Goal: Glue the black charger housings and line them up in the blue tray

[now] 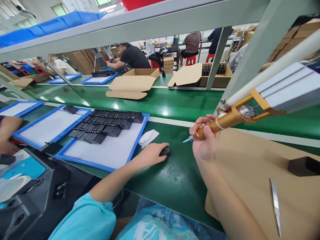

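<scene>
My left hand [152,154] rests low over the green table, its fingers closed around a small black part [164,151], most of which they cover. To the right, my right hand [205,143] is wrapped round the gold barrel of a glue dispenser [217,126], palm turned up. The dispenser slants down to the left, and its light blue needle tip [188,139] points toward the black part, with a gap between them. Beside my left forearm, a blue-rimmed tray [140,141] bears rows of black box-shaped parts [110,124]. A crumpled white tissue [148,138] lies between tray and hand.
Brown cardboard [247,160] covers the right side, with metal tweezers [275,206] and a black block [303,166] on it. A green conveyor belt [160,103] runs behind, below a grey shelf frame [140,31]. A co-worker's arm [8,131] reaches in at left.
</scene>
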Motion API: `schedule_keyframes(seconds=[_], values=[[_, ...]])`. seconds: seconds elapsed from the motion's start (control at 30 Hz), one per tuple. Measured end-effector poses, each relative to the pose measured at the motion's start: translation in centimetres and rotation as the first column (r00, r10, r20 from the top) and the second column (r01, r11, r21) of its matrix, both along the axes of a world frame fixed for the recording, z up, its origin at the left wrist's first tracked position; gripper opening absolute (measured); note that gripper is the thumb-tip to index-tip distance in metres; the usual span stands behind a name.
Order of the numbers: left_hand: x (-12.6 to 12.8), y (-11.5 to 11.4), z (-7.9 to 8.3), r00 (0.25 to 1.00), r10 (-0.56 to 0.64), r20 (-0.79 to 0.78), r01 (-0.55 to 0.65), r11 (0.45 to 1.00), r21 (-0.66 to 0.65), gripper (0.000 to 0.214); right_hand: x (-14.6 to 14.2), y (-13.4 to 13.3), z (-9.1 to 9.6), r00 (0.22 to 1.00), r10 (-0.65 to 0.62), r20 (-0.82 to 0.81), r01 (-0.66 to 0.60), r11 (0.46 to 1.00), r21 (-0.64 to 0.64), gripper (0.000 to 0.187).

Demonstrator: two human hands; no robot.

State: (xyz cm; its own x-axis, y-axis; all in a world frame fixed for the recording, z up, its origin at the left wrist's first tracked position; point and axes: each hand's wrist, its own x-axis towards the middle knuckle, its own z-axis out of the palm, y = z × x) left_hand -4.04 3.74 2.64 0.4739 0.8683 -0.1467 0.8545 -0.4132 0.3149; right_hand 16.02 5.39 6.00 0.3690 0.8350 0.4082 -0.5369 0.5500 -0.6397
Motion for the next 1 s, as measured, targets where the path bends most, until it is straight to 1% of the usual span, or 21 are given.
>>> schedule_keyframes(seconds=[0.1, 0.13, 0.2, 0.23, 0.3, 0.37, 0.43, 0.53, 0.57, 0.63, 0.67, 0.7, 0.83, 0.9, 1.0], values=[[0.5, -1.8, -2.6, 0.984, 0.065, 0.164, -0.079, 0.994, 0.079, 0.060, 0.0, 0.0, 0.1, 1.000, -0.002, 0.006, 0.002, 1.000, 0.001, 0.028], [0.6, -2.0, -3.2, 0.971, 0.086, 0.225, -0.113, 0.987, 0.110, 0.058, 0.0, 0.0, 0.1, 1.000, -0.002, 0.009, 0.002, 1.000, -0.001, 0.027], [1.0, -2.1, -3.9, 0.943, 0.104, 0.317, -0.164, 0.972, 0.169, 0.045, 0.0, -0.1, 0.2, 1.000, -0.002, 0.017, 0.002, 1.000, -0.010, 0.027], [1.2, -2.0, -4.1, 0.934, 0.096, 0.345, -0.172, 0.965, 0.198, 0.038, 0.0, -0.1, 0.3, 1.000, -0.001, 0.019, 0.001, 1.000, -0.013, 0.026], [1.4, -1.7, -4.2, 0.932, 0.048, 0.360, -0.148, 0.955, 0.256, 0.033, -0.1, -0.2, 0.4, 1.000, 0.003, 0.027, -0.002, 1.000, -0.019, 0.027], [1.5, -1.2, -3.9, 0.940, -0.007, 0.340, -0.100, 0.950, 0.297, 0.032, -0.2, -0.3, 0.5, 0.999, 0.000, 0.043, 0.001, 1.000, -0.027, 0.027], [1.3, -0.7, -3.4, 0.952, -0.040, 0.304, -0.055, 0.953, 0.299, 0.031, -0.3, -0.3, 0.5, 0.998, -0.005, 0.063, 0.007, 0.999, -0.034, 0.028], [0.5, -0.4, -2.8, 0.962, -0.046, 0.271, -0.024, 0.968, 0.249, 0.030, -0.4, -0.4, 0.5, 0.997, -0.005, 0.073, 0.007, 1.000, -0.030, 0.027], [0.1, -0.4, -2.7, 0.962, -0.053, 0.269, -0.010, 0.974, 0.226, 0.034, -0.4, -0.4, 0.5, 0.997, -0.002, 0.071, 0.004, 1.000, -0.028, 0.027], [-0.7, -0.7, -2.8, 0.951, -0.066, 0.301, 0.012, 0.984, 0.178, 0.054, -0.4, -0.4, 0.5, 0.998, 0.006, 0.065, -0.004, 1.000, -0.025, 0.026], [-1.1, -0.9, -3.0, 0.939, -0.062, 0.338, 0.011, 0.989, 0.150, 0.060, -0.4, -0.5, 0.5, 0.998, 0.009, 0.061, -0.008, 1.000, -0.025, 0.026], [-1.5, -1.2, -3.2, 0.921, -0.045, 0.387, -0.002, 0.992, 0.122, 0.060, -0.4, -0.5, 0.5, 0.998, 0.013, 0.055, -0.012, 1.000, -0.025, 0.026], [-2.1, -1.7, -4.0, 0.808, 0.078, 0.584, -0.114, 0.993, 0.025, 0.042, -0.5, -0.7, 0.7, 0.999, 0.022, 0.040, -0.021, 1.000, -0.023, 0.027], [-1.9, -1.6, -4.3, 0.740, 0.143, 0.657, -0.154, 0.987, -0.041, 0.039, -0.6, -0.8, 0.7, 0.999, 0.021, 0.045, -0.020, 0.999, -0.028, 0.027], [-1.4, -1.5, -4.9, 0.617, 0.284, 0.734, -0.203, 0.958, -0.200, 0.039, -0.7, -1.0, 0.8, 0.998, 0.024, 0.051, -0.022, 0.999, -0.040, 0.028]])
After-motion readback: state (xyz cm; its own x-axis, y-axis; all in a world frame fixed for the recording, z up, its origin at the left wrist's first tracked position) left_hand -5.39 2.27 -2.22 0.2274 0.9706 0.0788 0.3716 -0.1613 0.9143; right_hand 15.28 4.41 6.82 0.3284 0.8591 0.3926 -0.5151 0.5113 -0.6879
